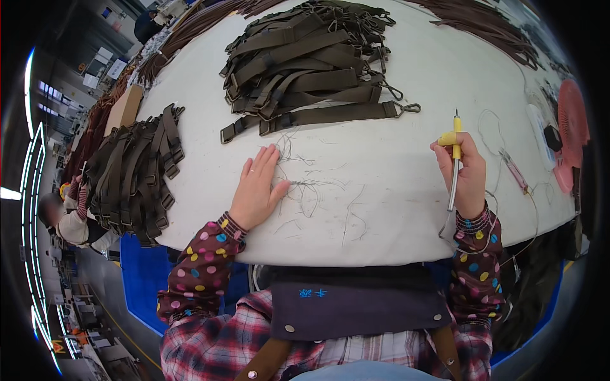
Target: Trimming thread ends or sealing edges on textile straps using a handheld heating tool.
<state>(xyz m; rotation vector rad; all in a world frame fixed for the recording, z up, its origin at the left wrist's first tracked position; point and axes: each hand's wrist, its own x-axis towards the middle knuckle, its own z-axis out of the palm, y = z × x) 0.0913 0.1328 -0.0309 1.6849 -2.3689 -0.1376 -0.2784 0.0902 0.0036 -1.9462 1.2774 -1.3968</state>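
My left hand [257, 185] lies flat on the white table cover [405, 190], fingers extended, beside a scatter of loose dark threads [307, 183]. Some threads touch its thumb and fingertips. In my right hand [467, 171] is a slim corded pen-shaped tool [457, 143], with a yellow grip, a metal shaft and a thin dark tip pointing away from me. Yellow tape wraps one finger of that hand. Beyond the threads lies a dark olive webbing strap [333, 114] with a metal snap hook and slide buckles, at the near edge of a heap of similar straps [300, 57].
A second pile of buckled straps [133, 176] covers the left side, near a cardboard box [125, 107]. Thread snips [514, 171] and a pink fan [569, 124] are at right. Brown cords [481, 28] lie at the back. A co-worker [71, 219] is at far left.
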